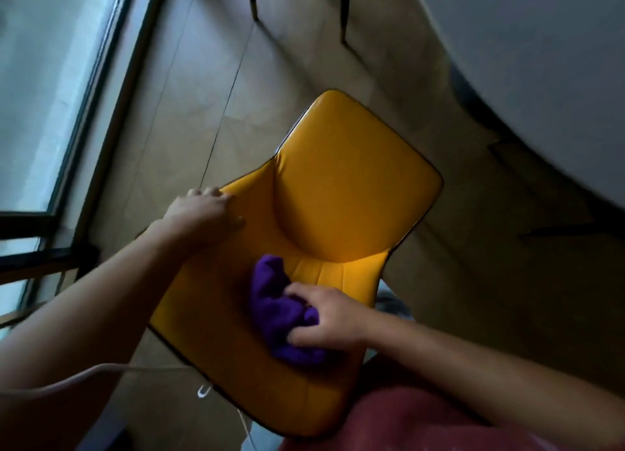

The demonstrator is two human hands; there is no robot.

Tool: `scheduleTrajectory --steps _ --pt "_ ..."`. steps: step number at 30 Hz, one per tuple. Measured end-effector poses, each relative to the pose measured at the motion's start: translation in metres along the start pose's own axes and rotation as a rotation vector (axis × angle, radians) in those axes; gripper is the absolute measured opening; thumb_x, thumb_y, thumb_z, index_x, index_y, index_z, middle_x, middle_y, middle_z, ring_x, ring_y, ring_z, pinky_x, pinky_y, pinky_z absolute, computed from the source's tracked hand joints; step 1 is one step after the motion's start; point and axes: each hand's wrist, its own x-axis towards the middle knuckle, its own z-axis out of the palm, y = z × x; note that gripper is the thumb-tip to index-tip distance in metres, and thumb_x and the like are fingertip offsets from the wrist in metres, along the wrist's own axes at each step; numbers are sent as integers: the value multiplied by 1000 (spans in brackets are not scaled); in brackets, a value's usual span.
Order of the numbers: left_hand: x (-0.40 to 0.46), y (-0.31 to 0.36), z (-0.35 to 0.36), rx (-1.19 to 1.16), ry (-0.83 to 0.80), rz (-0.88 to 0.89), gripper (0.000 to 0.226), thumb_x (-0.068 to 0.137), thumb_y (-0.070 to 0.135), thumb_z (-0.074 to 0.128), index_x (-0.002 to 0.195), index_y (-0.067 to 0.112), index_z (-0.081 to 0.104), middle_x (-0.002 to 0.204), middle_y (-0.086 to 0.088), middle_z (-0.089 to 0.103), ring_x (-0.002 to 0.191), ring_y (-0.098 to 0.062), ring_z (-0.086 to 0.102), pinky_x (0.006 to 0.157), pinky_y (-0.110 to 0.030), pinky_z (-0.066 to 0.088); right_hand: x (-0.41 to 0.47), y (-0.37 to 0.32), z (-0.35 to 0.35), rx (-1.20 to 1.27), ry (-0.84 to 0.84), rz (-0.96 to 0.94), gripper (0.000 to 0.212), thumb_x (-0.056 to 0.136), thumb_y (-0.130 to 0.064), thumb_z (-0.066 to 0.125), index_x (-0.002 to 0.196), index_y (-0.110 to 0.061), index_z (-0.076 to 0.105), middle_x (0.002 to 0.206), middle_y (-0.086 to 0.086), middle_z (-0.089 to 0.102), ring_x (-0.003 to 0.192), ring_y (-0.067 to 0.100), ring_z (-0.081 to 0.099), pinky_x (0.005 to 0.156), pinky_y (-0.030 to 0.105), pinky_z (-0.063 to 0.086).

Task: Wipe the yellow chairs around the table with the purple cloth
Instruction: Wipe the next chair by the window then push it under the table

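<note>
A yellow chair [338, 186] with dark piping fills the middle of the head view, seen from above. The bunched purple cloth [274, 305] lies pressed on the chair's backrest, low in the frame. My right hand [324, 318] grips the cloth from the right, fingers curled into its folds. At the chair's left edge, where backrest meets seat, my left hand [203, 213] is closed over the rim.
A grey table [548, 58] curves across the upper right, close to the chair's seat. Dark legs of another chair [253, 0] stand at the top. A window with a dark frame [88, 112] runs down the left. A white cable [111, 371] crosses the tiled floor.
</note>
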Motion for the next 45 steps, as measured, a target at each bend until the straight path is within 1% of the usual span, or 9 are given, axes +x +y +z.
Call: scheduleTrajectory --steps 5,9,15,18,22,28,34,40,45 --pt "-34 -24 -8 181 -178 157 70 91 67 41 153 38 25 164 -3 8 148 -31 16 114 -52 32 -32 -14 -27 236 45 206 19 83 -21 69 102 -26 69 83 -12 66 77 3 58 72 23 45" --pt "-70 -25 -19 345 -226 291 72 98 64 31 158 26 16 166 -13 -4 152 -37 -3 122 -54 10 -35 -55 -7 463 473 195 34 77 -28 62 106 -16 75 111 11 74 93 13 64 85 35 52" --pt "-137 -45 -11 378 -59 543 61 101 58 26 157 37 11 159 -17 23 145 -45 21 117 -62 20 -48 -103 100 54 1085 250 50 83 -43 57 132 -36 56 121 -6 71 111 16 64 90 29 50" --pt "-157 -61 20 216 145 502 100 74 87 0 156 33 17 164 -12 15 150 -41 7 118 -63 18 -44 -110 153 -192 1335 311 46 88 -50 52 127 -29 62 110 2 73 101 26 66 84 38 53" --pt "-148 -67 43 156 354 529 105 71 89 -12 149 34 31 160 -10 28 148 -39 15 114 -61 28 -37 -104 198 -372 1518 324 52 90 -62 51 127 -28 64 120 -3 65 110 21 59 88 39 50" --pt "-145 -64 56 65 597 600 78 89 80 4 125 38 59 135 5 59 135 -25 43 111 -60 31 -29 -96 231 -397 1641 177 62 90 -60 57 145 -35 47 155 3 40 142 26 38 109 55 36" --pt "-160 -68 78 -58 712 811 48 98 66 33 117 37 66 140 4 58 133 -22 49 113 -59 28 -23 -88 240 -406 1771 168 53 83 -56 60 130 -32 65 144 3 54 133 29 50 105 58 37" --pt "-144 -65 79 -127 874 969 32 91 61 55 116 45 66 153 4 45 137 -17 42 111 -36 26 -15 -64 216 -483 1996 81 42 75 -52 65 100 -21 79 113 2 70 100 27 67 88 44 50" --pt "-101 -56 40 -105 952 1065 23 94 55 56 108 40 67 139 0 56 116 -17 56 90 -31 42 -3 -68 179 -462 1959 173 45 72 -47 68 98 -11 77 109 9 68 103 27 62 92 40 47"
